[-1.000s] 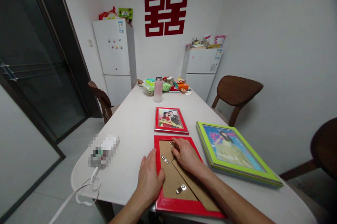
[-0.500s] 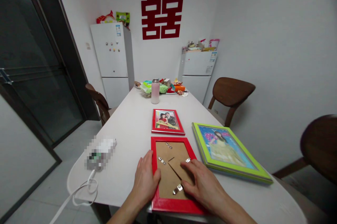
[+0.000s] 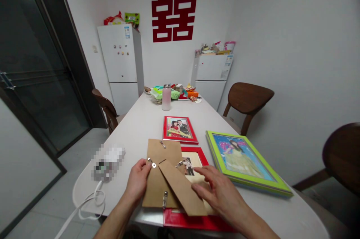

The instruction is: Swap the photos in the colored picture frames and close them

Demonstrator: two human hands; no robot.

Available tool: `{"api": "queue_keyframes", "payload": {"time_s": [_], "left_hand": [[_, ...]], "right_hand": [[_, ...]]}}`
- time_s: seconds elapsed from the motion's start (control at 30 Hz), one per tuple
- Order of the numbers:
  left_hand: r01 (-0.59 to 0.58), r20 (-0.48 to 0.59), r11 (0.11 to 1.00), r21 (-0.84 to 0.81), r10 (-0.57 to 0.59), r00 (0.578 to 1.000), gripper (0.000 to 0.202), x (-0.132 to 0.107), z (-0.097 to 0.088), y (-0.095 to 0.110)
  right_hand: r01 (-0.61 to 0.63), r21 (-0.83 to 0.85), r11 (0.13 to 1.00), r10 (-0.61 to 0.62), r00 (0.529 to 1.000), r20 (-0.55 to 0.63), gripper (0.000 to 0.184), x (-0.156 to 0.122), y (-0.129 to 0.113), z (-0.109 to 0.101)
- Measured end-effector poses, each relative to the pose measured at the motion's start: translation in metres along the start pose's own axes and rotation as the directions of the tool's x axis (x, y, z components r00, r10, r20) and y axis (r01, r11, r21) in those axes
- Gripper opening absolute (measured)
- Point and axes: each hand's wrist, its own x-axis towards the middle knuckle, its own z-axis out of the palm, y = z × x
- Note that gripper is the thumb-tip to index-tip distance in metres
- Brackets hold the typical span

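- My left hand (image 3: 137, 179) pinches the edge of a brown rectangular backing board (image 3: 154, 186) with silver metal clips (image 3: 165, 198), partly covering a red rectangular picture frame (image 3: 197, 222) on the white bench (image 3: 135, 134).
- My right hand (image 3: 218, 190), fingers (image 3: 207, 172) spread, is at the board's angled flap (image 3: 183, 190); I cannot tell whether it touches.

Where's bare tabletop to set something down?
Bare: between the blurred white thing and small red frame; also right of the pink bottle, down to the green frame. Crowded: near side, with left hand gripping the brown board, right hand over the large red frame; far end, with packets.
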Motion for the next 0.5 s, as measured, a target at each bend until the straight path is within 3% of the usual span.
{"api": "queue_keyframes", "payload": {"time_s": [0.2, 0.37, 0.5], "left_hand": [[0.103, -0.042, 0.993, -0.049, -0.106, 0.994, 0.026, 0.004, -0.045, -0.013], [0.089, -0.032, 0.995, 0.034, -0.088, 0.996, 0.022, 0.007, -0.056, -0.021], [0.045, -0.087, 0.978, 0.203, -0.028, 0.996, 0.03, 0.011, -0.064, -0.025]], "right_hand": [[-0.248, -0.269, 0.931, 0.252, 0.967, -0.019, 0.041, -0.013, 0.041, 0.005], [-0.249, -0.287, 0.925, 0.257, 0.966, -0.009, 0.048, -0.011, 0.042, 0.014], [-0.255, -0.226, 0.94, 0.253, 0.967, -0.042, 0.05, -0.009, 0.04, 0.012]]}}
